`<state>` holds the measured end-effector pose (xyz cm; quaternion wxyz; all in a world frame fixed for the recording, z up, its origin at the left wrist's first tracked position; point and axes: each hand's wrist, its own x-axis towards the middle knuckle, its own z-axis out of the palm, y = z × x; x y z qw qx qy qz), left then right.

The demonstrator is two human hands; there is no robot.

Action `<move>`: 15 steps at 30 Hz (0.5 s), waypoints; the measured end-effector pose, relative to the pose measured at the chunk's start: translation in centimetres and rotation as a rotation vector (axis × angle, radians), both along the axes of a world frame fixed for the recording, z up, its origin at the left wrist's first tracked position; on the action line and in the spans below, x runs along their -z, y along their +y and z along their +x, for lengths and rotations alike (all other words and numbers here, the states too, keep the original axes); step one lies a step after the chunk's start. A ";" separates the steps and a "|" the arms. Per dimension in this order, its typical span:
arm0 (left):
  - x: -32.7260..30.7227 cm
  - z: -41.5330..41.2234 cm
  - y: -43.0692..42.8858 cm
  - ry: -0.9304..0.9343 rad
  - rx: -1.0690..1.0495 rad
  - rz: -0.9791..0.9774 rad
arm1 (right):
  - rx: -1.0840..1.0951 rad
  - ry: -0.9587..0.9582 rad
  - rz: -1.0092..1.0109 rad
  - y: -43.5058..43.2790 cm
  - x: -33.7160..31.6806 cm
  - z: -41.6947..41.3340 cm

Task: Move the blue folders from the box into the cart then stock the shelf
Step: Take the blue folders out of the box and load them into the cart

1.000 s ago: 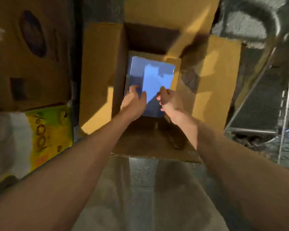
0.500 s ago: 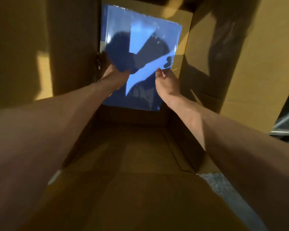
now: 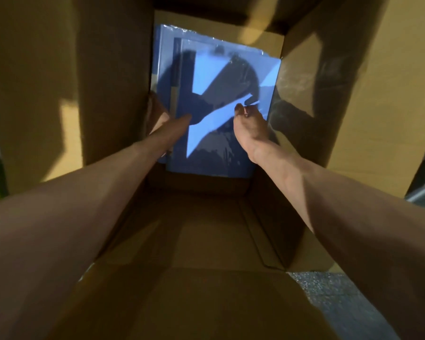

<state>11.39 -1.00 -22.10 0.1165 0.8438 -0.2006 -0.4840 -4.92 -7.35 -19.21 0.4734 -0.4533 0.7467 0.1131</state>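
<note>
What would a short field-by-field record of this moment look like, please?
place: inside a deep cardboard box, flaps open
contents: stack of blue folders lying flat at the bottom, shiny wrap on top
left hand: grips the stack's left edge, thumb on top
right hand: holds the stack's right side, fingertips partly hidden
stage: folders in the box, not yet lifted out
outside: speckled floor at lower right

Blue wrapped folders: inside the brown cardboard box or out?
Inside: the blue wrapped folders lie deep in the brown cardboard box, its walls rising round them.
</note>
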 end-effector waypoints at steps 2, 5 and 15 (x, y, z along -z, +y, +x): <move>1.1 -0.2 -0.7 0.006 -0.061 0.007 | -0.008 -0.011 -0.018 0.0 0.3 0.1; -0.2 -0.8 -1.1 0.065 0.001 0.047 | 0.035 -0.023 -0.002 0.6 0.9 0.2; -2.0 -2.2 -2.2 0.157 0.044 -0.017 | 0.042 -0.019 0.035 1.0 0.2 -0.8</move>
